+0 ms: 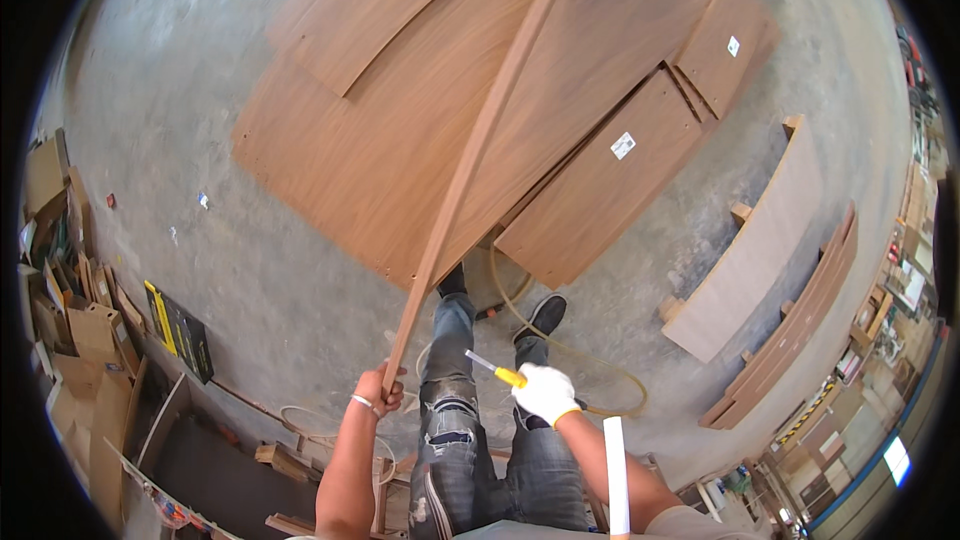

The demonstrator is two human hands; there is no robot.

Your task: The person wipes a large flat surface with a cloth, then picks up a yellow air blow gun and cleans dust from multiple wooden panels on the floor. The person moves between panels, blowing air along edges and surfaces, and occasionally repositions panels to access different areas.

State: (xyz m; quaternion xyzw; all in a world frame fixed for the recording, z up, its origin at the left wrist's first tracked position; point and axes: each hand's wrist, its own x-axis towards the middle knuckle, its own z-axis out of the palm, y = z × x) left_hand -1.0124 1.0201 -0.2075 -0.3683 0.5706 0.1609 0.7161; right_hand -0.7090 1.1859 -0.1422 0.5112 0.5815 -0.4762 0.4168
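My bare left hand point(380, 391) is closed around the near end of a long brown wooden strip point(480, 145). From there the strip runs up and to the right across large brown wood panels point(400, 160). A white glove covers my right hand point(545, 392), which grips a yellow-handled tool point(508, 376) with a slim, pale shaft or blade pointing up and left. I cannot tell the tool's exact kind. It is apart from the wood, in front of my legs. A smaller panel point(605, 190) with a white label lies beside the large ones.
A yellowish hose point(575, 348) curls over the floor by my feet. Boards on wooden blocks point(745, 250) stand at right, with more strips point(790, 335) beyond. Cardboard scraps point(90, 340) and a black-and-yellow box point(178, 330) are at left. A white strip point(615, 475) crosses my right forearm.
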